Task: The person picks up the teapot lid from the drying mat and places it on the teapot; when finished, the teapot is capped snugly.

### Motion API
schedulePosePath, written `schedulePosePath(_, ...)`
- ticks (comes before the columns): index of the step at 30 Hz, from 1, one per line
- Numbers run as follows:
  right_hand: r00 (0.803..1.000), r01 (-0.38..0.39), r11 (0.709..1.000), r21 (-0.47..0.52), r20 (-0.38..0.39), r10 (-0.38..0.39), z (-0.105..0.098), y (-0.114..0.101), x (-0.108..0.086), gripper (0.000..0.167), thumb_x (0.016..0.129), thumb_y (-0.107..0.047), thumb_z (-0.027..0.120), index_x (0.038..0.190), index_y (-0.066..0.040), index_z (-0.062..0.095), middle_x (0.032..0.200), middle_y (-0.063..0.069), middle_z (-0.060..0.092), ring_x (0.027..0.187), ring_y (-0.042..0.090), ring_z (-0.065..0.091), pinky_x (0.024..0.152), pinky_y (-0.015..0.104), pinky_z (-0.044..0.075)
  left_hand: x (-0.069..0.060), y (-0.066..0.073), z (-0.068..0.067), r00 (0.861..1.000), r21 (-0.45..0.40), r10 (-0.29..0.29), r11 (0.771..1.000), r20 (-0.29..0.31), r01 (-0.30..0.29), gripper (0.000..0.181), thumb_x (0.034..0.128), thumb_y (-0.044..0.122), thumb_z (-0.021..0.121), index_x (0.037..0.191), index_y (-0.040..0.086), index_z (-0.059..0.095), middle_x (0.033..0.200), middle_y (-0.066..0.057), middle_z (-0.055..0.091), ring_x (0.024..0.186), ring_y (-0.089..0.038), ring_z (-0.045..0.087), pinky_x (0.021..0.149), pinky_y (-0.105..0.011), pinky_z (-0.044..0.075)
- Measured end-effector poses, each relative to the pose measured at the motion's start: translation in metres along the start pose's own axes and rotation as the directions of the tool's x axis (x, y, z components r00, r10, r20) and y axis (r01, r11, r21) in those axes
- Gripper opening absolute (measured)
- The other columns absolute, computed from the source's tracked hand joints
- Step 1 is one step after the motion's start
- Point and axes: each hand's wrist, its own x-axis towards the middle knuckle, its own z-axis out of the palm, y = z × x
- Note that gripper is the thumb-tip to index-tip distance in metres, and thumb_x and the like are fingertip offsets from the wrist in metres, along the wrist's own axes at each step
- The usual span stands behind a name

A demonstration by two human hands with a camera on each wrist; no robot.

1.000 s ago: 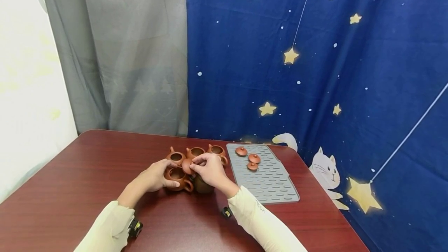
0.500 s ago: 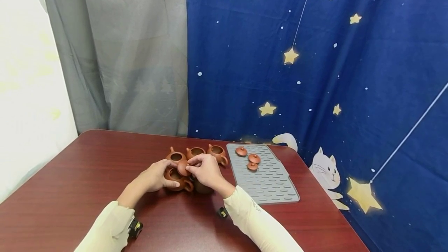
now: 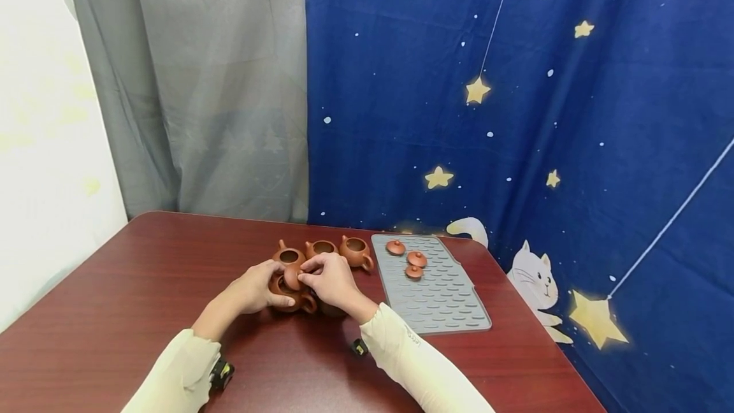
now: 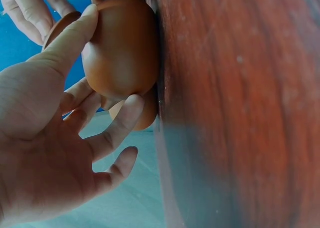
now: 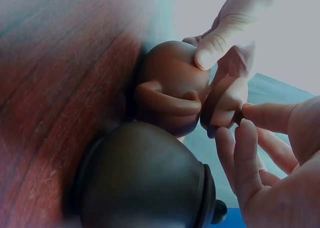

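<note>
My left hand (image 3: 255, 287) grips a small brown clay teapot (image 5: 170, 65), its thumb on the near side and its fingers round the far side. The teapot stands upright on the table with its handle to the right. My right hand (image 3: 332, 280) pinches the knob of a matching lid (image 5: 230, 100) between thumb and fingertips. Tilted, the lid leans over the teapot's opening. Whether its edge touches the rim, I cannot tell. A dark lidded pot (image 5: 140, 175) stands close beside the teapot, mostly covered by my right hand in the head view.
Behind my hands stand three lidless teapots: one at left (image 3: 278, 257), a middle teapot (image 3: 310, 250) and a right teapot (image 3: 351, 259). A grey ribbed mat (image 3: 441, 314) at right bears three loose lids (image 3: 417, 260). The reddish table (image 3: 143, 285) ends at a curtain (image 3: 401, 113).
My right hand has moved left with the lid, from between the pots to over the held teapot's opening. The left hand keeps its grip and place.
</note>
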Motion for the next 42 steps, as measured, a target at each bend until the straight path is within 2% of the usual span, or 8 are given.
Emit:
schedulePosePath(12, 1.0, 0.006, 1.0, 0.014, 0.025, -0.007, 0.007, 0.0, 0.002, 0.008, 0.085, -0.011, 0.079, 0.092, -0.008, 0.078, 0.085, -0.005, 0.074, 0.07, 0.006, 0.067, 0.061, 0.014, 0.049, 0.0, 0.001, -0.001, 1.0, -0.002, -0.014, 1.0, 0.003, 0.014, 0.064, 0.0703, 0.039, 0.089, 0.116, 0.002, 0.063, 0.112, -0.011, 0.065, 0.105, -0.029, 0.061, 0.087, -0.048, 0.049)
schedulePosePath(21, 1.0, -0.001, 1.0, 0.017, 0.031, 0.001, 0.013, 0.0, 0.005, 0.008, 0.084, -0.011, 0.078, 0.092, -0.008, 0.078, 0.08, -0.004, 0.073, 0.065, -0.002, 0.062, 0.059, 0.016, 0.049, 0.001, 0.0, -0.002, 1.0, -0.003, -0.027, 1.0, 0.01, 0.027, 0.071, 0.0709, 0.041, 0.089, 0.124, 0.002, 0.061, 0.12, -0.015, 0.064, 0.11, -0.032, 0.06, 0.089, -0.049, 0.049)
schedulePosePath(27, 0.999, -0.023, 1.0, -0.006, 0.044, 0.023, 0.016, -0.002, 0.004, 0.007, 0.085, -0.013, 0.078, 0.092, -0.012, 0.078, 0.079, -0.011, 0.07, 0.064, -0.005, 0.059, 0.06, 0.015, 0.048, -0.001, 0.003, -0.002, 0.998, -0.007, -0.054, 0.999, 0.022, 0.054, 0.071, 0.0708, 0.039, 0.089, 0.124, 0.001, 0.061, 0.122, -0.016, 0.063, 0.111, -0.034, 0.06, 0.088, -0.051, 0.049)
schedulePosePath(32, 0.999, -0.015, 0.999, -0.032, 0.047, 0.016, 0.02, -0.001, 0.005, 0.008, 0.086, -0.015, 0.077, 0.094, -0.014, 0.079, 0.077, -0.014, 0.068, 0.059, -0.006, 0.055, 0.056, 0.015, 0.046, -0.001, 0.002, -0.001, 0.999, -0.01, -0.042, 0.999, 0.006, 0.042, 0.068, 0.0715, 0.036, 0.089, 0.123, 0.0, 0.062, 0.121, -0.016, 0.063, 0.111, -0.034, 0.06, 0.089, -0.05, 0.049)
schedulePosePath(36, 0.999, 0.0, 0.996, -0.086, 0.036, 0.003, 0.02, 0.001, 0.005, 0.009, 0.085, -0.016, 0.078, 0.094, -0.015, 0.079, 0.079, -0.013, 0.069, 0.061, -0.007, 0.054, 0.058, 0.015, 0.045, 0.001, 0.002, 0.001, 1.0, -0.018, -0.022, 1.0, 0.009, 0.022, 0.066, 0.0725, 0.036, 0.089, 0.122, -0.001, 0.063, 0.12, -0.016, 0.064, 0.11, -0.033, 0.06, 0.09, -0.049, 0.049)
schedulePosePath(42, 0.999, 0.011, 0.993, -0.114, 0.039, -0.007, 0.023, 0.002, 0.005, 0.01, 0.086, -0.017, 0.078, 0.096, -0.017, 0.079, 0.085, -0.01, 0.07, 0.065, -0.006, 0.054, 0.059, 0.015, 0.045, 0.0, 0.002, 0.0, 0.999, -0.011, -0.03, 0.999, 0.01, 0.03, 0.066, 0.0719, 0.036, 0.089, 0.121, 0.0, 0.063, 0.12, -0.017, 0.063, 0.112, -0.035, 0.059, 0.091, -0.051, 0.048)
